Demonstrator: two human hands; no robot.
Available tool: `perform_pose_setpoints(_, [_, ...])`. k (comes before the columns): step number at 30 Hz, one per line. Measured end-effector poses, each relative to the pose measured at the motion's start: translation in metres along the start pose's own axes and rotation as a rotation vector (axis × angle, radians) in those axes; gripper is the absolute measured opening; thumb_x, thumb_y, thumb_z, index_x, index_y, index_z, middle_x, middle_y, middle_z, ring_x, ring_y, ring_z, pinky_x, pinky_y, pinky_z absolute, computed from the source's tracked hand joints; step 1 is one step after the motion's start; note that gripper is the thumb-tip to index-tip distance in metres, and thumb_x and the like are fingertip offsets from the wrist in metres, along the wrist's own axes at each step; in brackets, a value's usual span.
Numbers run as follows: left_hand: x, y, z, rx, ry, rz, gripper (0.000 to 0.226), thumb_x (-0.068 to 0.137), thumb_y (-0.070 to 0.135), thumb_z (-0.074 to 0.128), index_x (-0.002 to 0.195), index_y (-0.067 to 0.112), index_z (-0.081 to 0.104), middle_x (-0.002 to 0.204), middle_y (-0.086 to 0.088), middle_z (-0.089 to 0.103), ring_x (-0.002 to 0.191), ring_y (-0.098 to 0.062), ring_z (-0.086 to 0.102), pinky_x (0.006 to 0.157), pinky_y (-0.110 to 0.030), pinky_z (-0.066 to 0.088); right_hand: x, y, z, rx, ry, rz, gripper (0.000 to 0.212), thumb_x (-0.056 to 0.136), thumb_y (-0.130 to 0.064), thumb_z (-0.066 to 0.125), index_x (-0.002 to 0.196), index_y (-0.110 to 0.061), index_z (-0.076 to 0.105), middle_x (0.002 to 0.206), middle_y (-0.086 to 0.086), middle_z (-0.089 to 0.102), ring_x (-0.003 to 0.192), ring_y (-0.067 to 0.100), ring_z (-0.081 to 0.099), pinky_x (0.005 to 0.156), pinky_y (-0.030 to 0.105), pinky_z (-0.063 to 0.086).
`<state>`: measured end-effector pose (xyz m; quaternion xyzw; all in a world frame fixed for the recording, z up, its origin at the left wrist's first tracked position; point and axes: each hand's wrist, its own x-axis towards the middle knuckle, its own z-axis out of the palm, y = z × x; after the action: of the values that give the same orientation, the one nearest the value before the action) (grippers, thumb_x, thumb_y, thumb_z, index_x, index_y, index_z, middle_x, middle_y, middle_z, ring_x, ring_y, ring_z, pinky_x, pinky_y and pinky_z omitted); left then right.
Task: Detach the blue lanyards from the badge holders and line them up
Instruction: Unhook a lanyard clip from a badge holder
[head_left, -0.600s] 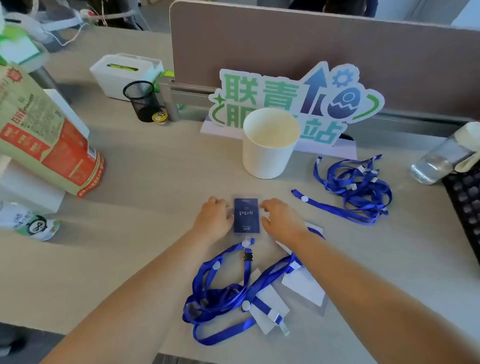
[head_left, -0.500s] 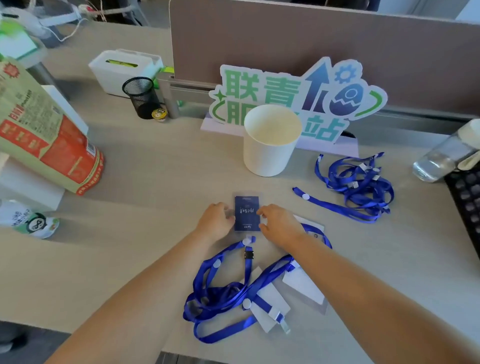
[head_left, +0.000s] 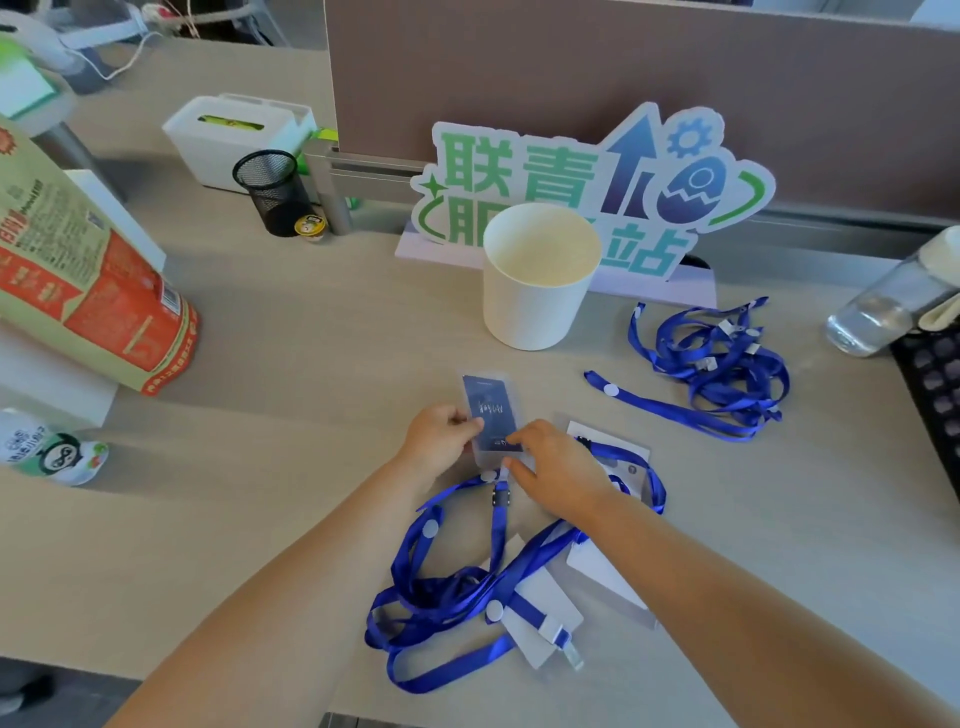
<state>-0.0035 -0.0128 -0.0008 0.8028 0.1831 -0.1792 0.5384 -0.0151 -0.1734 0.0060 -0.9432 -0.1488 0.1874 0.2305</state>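
At desk (head_left: 311, 374) centre: badge holder (head_left: 491, 408) held between both hands, blue lanyard (head_left: 467, 582) trailing below
Left hand (head_left: 441, 441): pinches holder's left edge
Right hand (head_left: 558, 478): pinches its lower end
Loose lanyards (head_left: 711, 364): heaped right of cup (head_left: 535, 301)

- The left hand (head_left: 441, 441) pinches the badge holder (head_left: 488, 402) at its left edge, with the fingers curled and the knuckles up.
- The right hand (head_left: 558, 480) closes on the same grip from the opposite side. Its forefinger lies on the holder's lower right corner, and the thumb seems tucked just under that edge, though the view blurs there.
- The left forearm (head_left: 291, 587) and right forearm (head_left: 727, 597), both bare, converge toward the grip with straight wrists.
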Motion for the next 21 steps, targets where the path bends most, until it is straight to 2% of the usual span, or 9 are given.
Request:
perform_pose_setpoints(3, [-0.006, 0.013, -0.004, -0.111, 0.022, 0.032, 0.012, 0.093, 0.015, 0.052, 0.082, 0.009, 0.052, 0.070, -0.001, 0.058, 0.056, -0.008, 0.059, 0.048, -0.012, 0.043, -0.007, -0.003, -0.006, 0.038, 0.096, 0.001, 0.041, 0.082, -0.043, 0.063, 0.111, -0.017, 0.051, 0.110, -0.001, 0.053, 0.093, 0.017, 0.058, 0.077, 0.033, 0.052])
perform_pose_setpoints(5, [-0.011, 0.021, -0.006, -0.158, 0.032, 0.046, 0.009, 0.093, 0.014, 0.049, 0.085, 0.010, 0.048, 0.068, -0.003, 0.062, 0.049, -0.002, 0.060, 0.052, -0.018, 0.044, -0.010, -0.006, -0.009, 0.004, 0.121, -0.006, 0.049, 0.074, -0.050, 0.068, 0.106, -0.018, 0.047, 0.104, -0.004, 0.052, 0.088, 0.016, 0.057, 0.072, 0.034, 0.053])
perform_pose_setpoints(7, [-0.015, 0.028, -0.006, -0.206, 0.033, 0.050, 0.010, 0.091, 0.013, 0.049, 0.082, 0.012, 0.046, 0.067, -0.005, 0.065, 0.051, -0.004, 0.063, 0.057, -0.024, 0.044, -0.011, -0.009, -0.012, 0.008, 0.158, 0.007, 0.052, 0.072, -0.051, 0.070, 0.103, -0.019, 0.044, 0.100, -0.005, 0.052, 0.084, 0.015, 0.057, 0.069, 0.034, 0.054])
perform_pose_setpoints(9, [-0.018, 0.034, -0.007, -0.236, 0.032, 0.057, 0.011, 0.089, 0.012, 0.049, 0.079, 0.014, 0.045, 0.068, -0.006, 0.067, 0.058, -0.010, 0.065, 0.058, -0.025, 0.044, -0.012, -0.012, -0.012, 0.072, 0.203, 0.031, 0.047, 0.074, -0.044, 0.072, 0.101, -0.017, 0.044, 0.096, -0.004, 0.053, 0.082, 0.013, 0.057, 0.069, 0.032, 0.054])
perform_pose_setpoints(14, [-0.022, 0.039, -0.011, -0.307, 0.028, 0.044, 0.010, 0.092, 0.014, 0.051, 0.083, 0.014, 0.048, 0.076, -0.007, 0.067, 0.069, -0.015, 0.064, 0.058, -0.023, 0.043, -0.008, -0.012, -0.016, 0.554, 0.325, 0.194, 0.028, 0.077, -0.018, 0.073, 0.089, -0.013, 0.048, 0.088, 0.001, 0.064, 0.076, 0.015, 0.065, 0.070, 0.030, 0.056])
perform_pose_setpoints(16, [-0.023, 0.038, -0.012, -0.342, 0.025, 0.030, 0.010, 0.092, 0.015, 0.052, 0.083, 0.014, 0.049, 0.075, -0.004, 0.066, 0.070, -0.015, 0.065, 0.057, -0.022, 0.043, -0.007, -0.012, -0.019, 0.741, 0.315, 0.245, 0.025, 0.077, -0.016, 0.073, 0.085, -0.014, 0.049, 0.088, 0.000, 0.069, 0.075, 0.012, 0.069, 0.069, 0.027, 0.057])
perform_pose_setpoints(19, [-0.024, 0.038, -0.012, -0.371, 0.022, 0.025, 0.007, 0.093, 0.015, 0.052, 0.086, 0.013, 0.051, 0.076, -0.004, 0.066, 0.070, -0.013, 0.067, 0.056, -0.021, 0.043, -0.007, -0.014, -0.026, 0.996, 0.278, 0.273, 0.024, 0.078, -0.015, 0.073, 0.087, -0.013, 0.051, 0.087, 0.000, 0.072, 0.078, 0.006, 0.069, 0.064, 0.014, 0.052])
perform_pose_setpoints(21, [-0.025, 0.040, -0.012, -0.392, 0.005, 0.031, 0.011, 0.093, 0.016, 0.052, 0.083, 0.013, 0.051, 0.074, -0.001, 0.065, 0.067, -0.010, 0.068, 0.056, -0.021, 0.043, -0.006, -0.013, -0.029, 1.111, 0.262, 0.289, 0.024, 0.078, -0.014, 0.072, 0.089, -0.012, 0.050, 0.087, 0.001, 0.072, 0.080, 0.007, 0.069, 0.070, 0.017, 0.050])
